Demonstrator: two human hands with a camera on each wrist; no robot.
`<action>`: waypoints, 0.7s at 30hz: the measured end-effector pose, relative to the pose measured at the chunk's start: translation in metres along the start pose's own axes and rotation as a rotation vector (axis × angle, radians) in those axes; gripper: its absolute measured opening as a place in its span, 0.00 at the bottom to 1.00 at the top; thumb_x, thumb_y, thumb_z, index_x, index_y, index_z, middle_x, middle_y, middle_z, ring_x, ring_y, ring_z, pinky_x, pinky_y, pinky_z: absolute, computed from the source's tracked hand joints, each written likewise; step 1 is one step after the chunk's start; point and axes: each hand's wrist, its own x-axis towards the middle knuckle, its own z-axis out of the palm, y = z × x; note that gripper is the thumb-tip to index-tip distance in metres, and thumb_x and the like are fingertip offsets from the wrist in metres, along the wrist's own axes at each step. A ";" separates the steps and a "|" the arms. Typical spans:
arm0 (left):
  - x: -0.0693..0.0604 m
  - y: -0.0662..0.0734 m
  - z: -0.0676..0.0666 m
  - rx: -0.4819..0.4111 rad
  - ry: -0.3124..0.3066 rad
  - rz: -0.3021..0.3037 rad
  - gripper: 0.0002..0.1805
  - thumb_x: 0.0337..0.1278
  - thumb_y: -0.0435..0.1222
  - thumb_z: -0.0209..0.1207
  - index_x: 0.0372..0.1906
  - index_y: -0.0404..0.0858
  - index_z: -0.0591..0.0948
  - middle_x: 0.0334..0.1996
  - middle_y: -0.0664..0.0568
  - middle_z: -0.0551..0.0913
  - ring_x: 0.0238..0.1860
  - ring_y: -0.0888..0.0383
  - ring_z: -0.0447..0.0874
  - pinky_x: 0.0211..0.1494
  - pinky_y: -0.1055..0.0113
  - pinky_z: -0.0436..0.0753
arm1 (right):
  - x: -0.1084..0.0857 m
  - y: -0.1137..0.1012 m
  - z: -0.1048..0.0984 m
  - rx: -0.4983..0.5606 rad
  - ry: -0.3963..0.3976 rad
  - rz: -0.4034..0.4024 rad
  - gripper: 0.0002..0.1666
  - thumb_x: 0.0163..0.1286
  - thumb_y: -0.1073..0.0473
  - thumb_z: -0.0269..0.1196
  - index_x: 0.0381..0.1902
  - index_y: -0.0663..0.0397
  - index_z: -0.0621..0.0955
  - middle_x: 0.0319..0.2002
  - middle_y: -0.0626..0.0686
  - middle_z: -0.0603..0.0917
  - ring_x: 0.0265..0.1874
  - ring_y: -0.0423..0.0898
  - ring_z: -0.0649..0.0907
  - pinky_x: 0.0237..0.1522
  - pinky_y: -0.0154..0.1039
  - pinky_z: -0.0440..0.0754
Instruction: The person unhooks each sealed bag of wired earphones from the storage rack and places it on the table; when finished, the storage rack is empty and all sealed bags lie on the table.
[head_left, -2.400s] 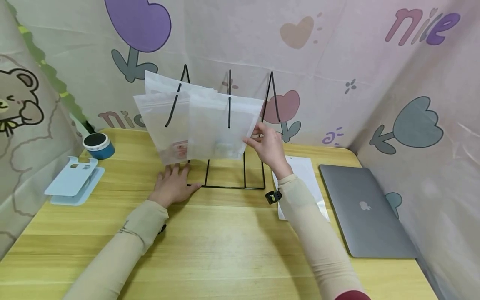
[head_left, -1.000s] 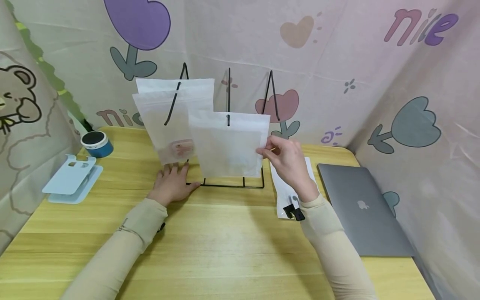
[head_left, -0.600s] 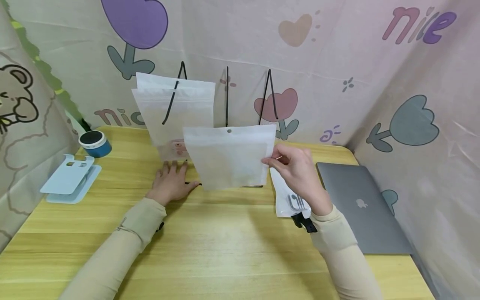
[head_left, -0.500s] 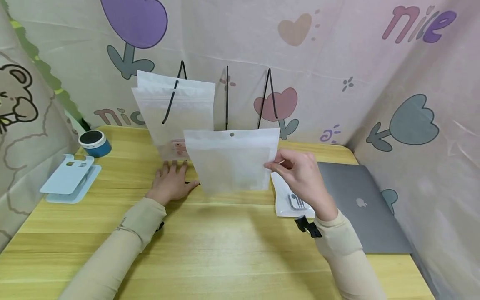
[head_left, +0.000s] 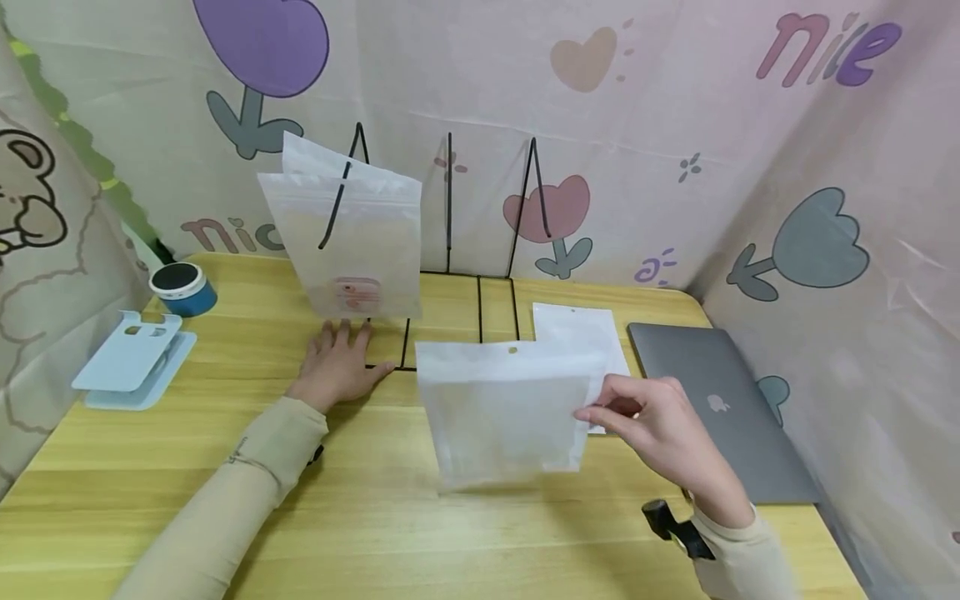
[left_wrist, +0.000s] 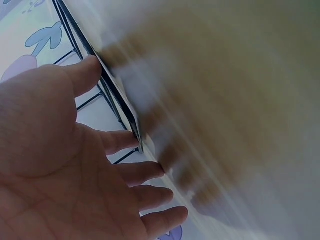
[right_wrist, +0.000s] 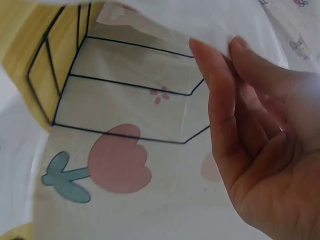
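In the head view, a white zip pouch point(head_left: 502, 417) hung in front of the black wire display rack point(head_left: 449, 192), apart from its hooks, with its hang hole along the top edge. The pouch stretched leftward from the right hand point(head_left: 663, 425), its longer side roughly across; that hand was the nearer one and pinched the right edge. Whether the lower edge met the wooden table point(head_left: 337, 517) could not be told. The left hand point(head_left: 336, 367) lay well apart from it, at the rack's base, below the pouches on the left hook point(head_left: 367, 242).

In the left wrist view, the fingers were extended and spread, gripping nothing, the thumb at the base wire.

In the right wrist view, thumb and forefinger met on the pouch's film, the rack's wires beyond.
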 end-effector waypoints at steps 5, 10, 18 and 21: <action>-0.001 0.000 0.001 0.007 0.004 0.001 0.44 0.71 0.57 0.49 0.77 0.31 0.53 0.73 0.24 0.44 0.71 0.23 0.36 0.67 0.29 0.43 | -0.024 0.005 -0.005 0.078 -0.050 0.044 0.14 0.58 0.66 0.73 0.26 0.38 0.83 0.20 0.34 0.80 0.15 0.33 0.76 0.21 0.28 0.74; -0.002 0.000 0.001 0.009 0.002 0.003 0.44 0.71 0.58 0.48 0.76 0.30 0.54 0.73 0.24 0.44 0.71 0.24 0.34 0.67 0.29 0.43 | -0.041 0.014 -0.009 0.089 -0.092 0.126 0.12 0.60 0.65 0.72 0.27 0.41 0.83 0.22 0.36 0.83 0.17 0.34 0.80 0.23 0.31 0.79; -0.002 0.000 0.001 0.004 0.013 0.002 0.45 0.71 0.58 0.48 0.77 0.31 0.52 0.74 0.25 0.43 0.71 0.24 0.33 0.67 0.29 0.43 | -0.065 0.030 -0.019 0.173 -0.139 0.297 0.06 0.63 0.65 0.70 0.32 0.48 0.85 0.26 0.44 0.86 0.22 0.41 0.85 0.23 0.39 0.83; -0.001 0.000 0.002 0.000 0.007 -0.004 0.45 0.71 0.58 0.48 0.77 0.31 0.52 0.74 0.25 0.43 0.71 0.24 0.33 0.67 0.29 0.42 | -0.072 0.036 -0.020 0.224 -0.168 0.337 0.03 0.64 0.66 0.68 0.33 0.52 0.84 0.27 0.46 0.87 0.23 0.43 0.86 0.23 0.41 0.83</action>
